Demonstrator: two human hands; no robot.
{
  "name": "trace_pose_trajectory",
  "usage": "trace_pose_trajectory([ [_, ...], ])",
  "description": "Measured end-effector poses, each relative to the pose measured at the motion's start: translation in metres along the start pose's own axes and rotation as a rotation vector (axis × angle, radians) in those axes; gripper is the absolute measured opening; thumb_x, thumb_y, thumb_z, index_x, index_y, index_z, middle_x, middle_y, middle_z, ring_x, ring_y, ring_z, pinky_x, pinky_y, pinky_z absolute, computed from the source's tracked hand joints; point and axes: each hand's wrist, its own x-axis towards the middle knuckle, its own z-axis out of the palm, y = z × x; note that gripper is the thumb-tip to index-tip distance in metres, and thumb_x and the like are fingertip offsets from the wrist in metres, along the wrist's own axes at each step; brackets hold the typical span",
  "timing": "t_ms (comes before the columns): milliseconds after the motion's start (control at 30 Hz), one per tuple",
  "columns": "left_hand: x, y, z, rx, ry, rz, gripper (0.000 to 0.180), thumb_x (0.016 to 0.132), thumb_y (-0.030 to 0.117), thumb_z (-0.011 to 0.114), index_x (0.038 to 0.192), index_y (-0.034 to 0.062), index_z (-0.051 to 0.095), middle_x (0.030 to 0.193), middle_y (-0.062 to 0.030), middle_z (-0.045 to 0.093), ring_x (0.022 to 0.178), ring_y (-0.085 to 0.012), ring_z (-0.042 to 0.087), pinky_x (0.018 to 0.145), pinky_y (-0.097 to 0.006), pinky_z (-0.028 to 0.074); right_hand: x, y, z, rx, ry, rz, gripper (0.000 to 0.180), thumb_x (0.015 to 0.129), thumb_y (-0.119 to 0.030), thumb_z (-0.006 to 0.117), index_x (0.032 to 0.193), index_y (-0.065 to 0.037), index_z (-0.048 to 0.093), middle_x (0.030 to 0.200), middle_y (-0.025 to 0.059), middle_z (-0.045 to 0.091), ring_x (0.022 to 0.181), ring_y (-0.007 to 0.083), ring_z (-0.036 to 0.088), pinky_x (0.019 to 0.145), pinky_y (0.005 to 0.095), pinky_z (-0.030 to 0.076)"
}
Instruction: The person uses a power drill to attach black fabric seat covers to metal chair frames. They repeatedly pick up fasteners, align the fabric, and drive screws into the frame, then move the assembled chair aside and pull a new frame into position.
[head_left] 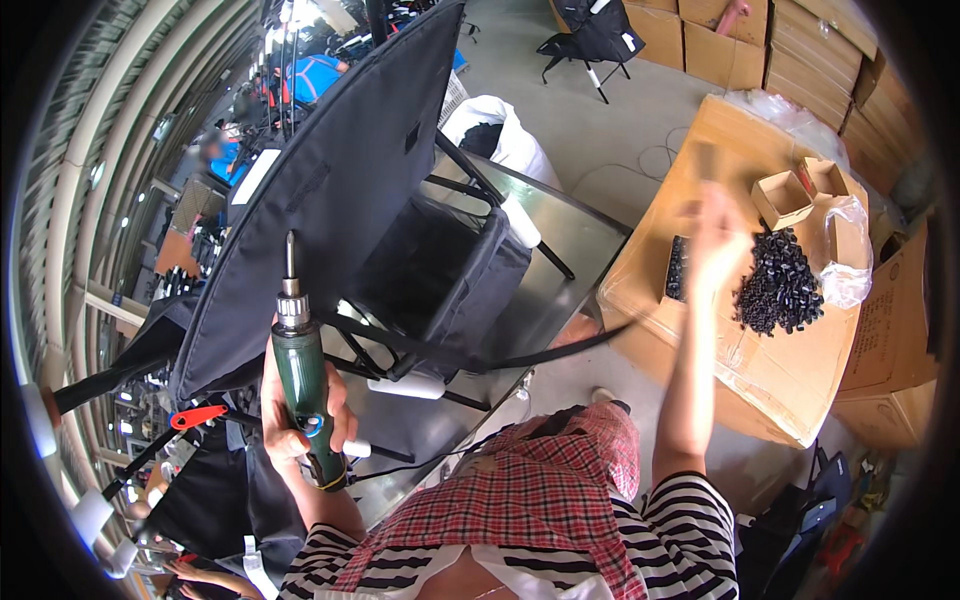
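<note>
My left hand (338,415) is wrapped around a dark green electric screwdriver (302,372), its bit pointing up in front of a black fabric panel. That panel belongs to a black folding chair (340,170) with dark tube legs and white sleeves, standing on a metal-topped table (590,236). A black strap (560,352) hangs out from the chair to the right. Over the cardboard-covered surface at the right, my right hand (718,235) is smeared by motion; a brownish blur shows above its fingers. Beside it lie a heap of small black parts (775,285) and a small box of black pieces (677,268).
Two small open cartons (783,200) and a clear plastic bag (847,250) sit on the cardboard surface (770,385). Behind the metal table stands a white sack (510,140). Another black chair (592,42) is on the floor. Stacked cardboard boxes (815,60) line the far right.
</note>
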Motion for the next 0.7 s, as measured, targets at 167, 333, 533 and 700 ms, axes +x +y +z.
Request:
trace_pose_trajectory([
  [167, 0.0, 0.001, 0.012, 0.022, 0.107, 0.052, 0.101, 0.069, 0.003, 0.081, 0.146, 0.0004, 0.015, 0.092, -0.0258, 0.057, 0.054, -0.0336, 0.067, 0.055, -0.047, 0.06, -0.091, -0.089, 0.127, 0.398, -0.238, -0.485, 0.012, 0.087, -0.015, 0.07, 0.091, -0.004, 0.073, 0.075, 0.016, 0.07, 0.062, 0.0326, 0.069, 0.058, 0.0374, 0.056],
  [333, -0.002, -0.003, 0.014, -0.006, 0.138, 0.086, 0.104, 0.068, 0.003, 0.08, 0.149, 0.0035, 0.014, 0.093, -0.0267, 0.057, 0.055, -0.0336, 0.067, 0.055, -0.046, 0.059, -0.126, -0.142, 0.164, 0.42, -0.231, -0.685, 0.014, 0.087, -0.014, 0.07, 0.094, -0.003, 0.073, 0.068, 0.0093, 0.069, 0.054, 0.0267, 0.067, 0.048, 0.0357, 0.051],
  [533, 0.0, -0.003, 0.01, -0.014, 0.133, 0.094, 0.109, 0.067, 0.003, 0.079, 0.151, 0.0078, 0.01, 0.089, -0.0265, 0.058, 0.055, -0.0333, 0.067, 0.056, -0.047, 0.06, -0.127, -0.163, 0.177, 0.385, -0.216, -0.641, 0.014, 0.084, -0.011, 0.073, 0.096, -0.005, 0.076, 0.068, 0.0134, 0.068, 0.053, 0.0268, 0.066, 0.051, 0.0339, 0.051],
  [700, 0.005, -0.005, 0.025, -0.006, 0.304, 0.098, 0.131, 0.057, 0.004, 0.081, 0.158, 0.0143, -0.001, 0.076, -0.0216, 0.057, 0.043, -0.0259, 0.058, 0.047, -0.04, 0.056, -0.121, -0.154, 0.19, 0.368, -0.166, -0.589, 0.013, 0.084, -0.015, 0.073, 0.093, -0.005, 0.074, 0.068, 0.0122, 0.069, 0.054, 0.0283, 0.066, 0.051, 0.0351, 0.052],
])
